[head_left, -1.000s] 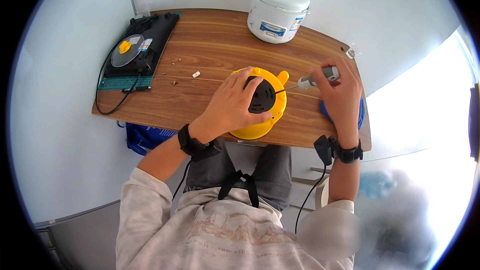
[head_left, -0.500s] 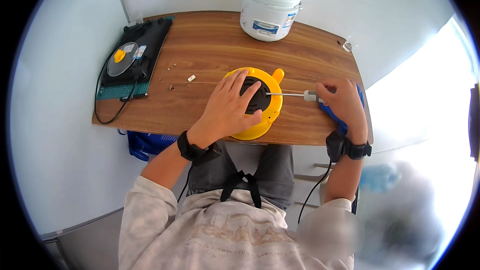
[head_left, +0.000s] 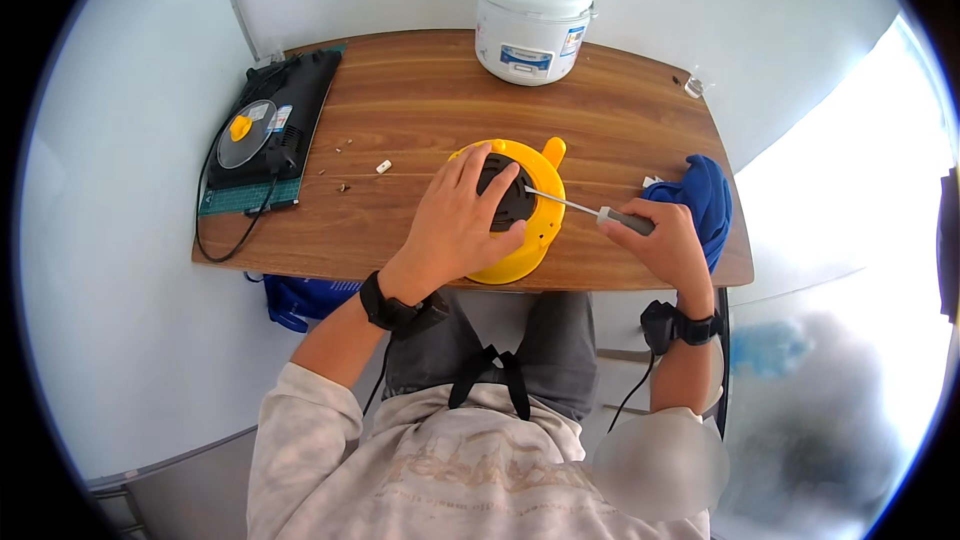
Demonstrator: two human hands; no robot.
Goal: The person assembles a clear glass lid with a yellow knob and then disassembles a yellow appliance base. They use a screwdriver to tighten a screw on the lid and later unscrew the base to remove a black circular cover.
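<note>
A round yellow appliance point(head_left: 543, 212) rests near the table's front edge, its black slotted disc point(head_left: 512, 202) facing up. One yellow knob-like lug sticks out at its far right. My left hand point(head_left: 462, 202) lies spread over the left part of the disc and the yellow rim, fingers stretched out. In my right hand point(head_left: 660, 240) is a screwdriver point(head_left: 610, 218) with a grey handle, gripped from the right. Its thin shaft slants to the left across the yellow rim. The tip meets a slot in the black disc; whether it touches a screw cannot be made out.
A white rice cooker point(head_left: 530, 35) stands at the back. On the left, a black flat device point(head_left: 285, 125) bears a glass lid point(head_left: 247, 135) above a green mat point(head_left: 225, 198). Small loose parts and a white piece point(head_left: 384, 167) lie mid-left. Blue cloth point(head_left: 705, 205) lies at right.
My right hand has shifted left and nearer to me, and the screwdriver now slants with its handle lower. Its tip has moved slightly left. My left hand stays on the appliance.
</note>
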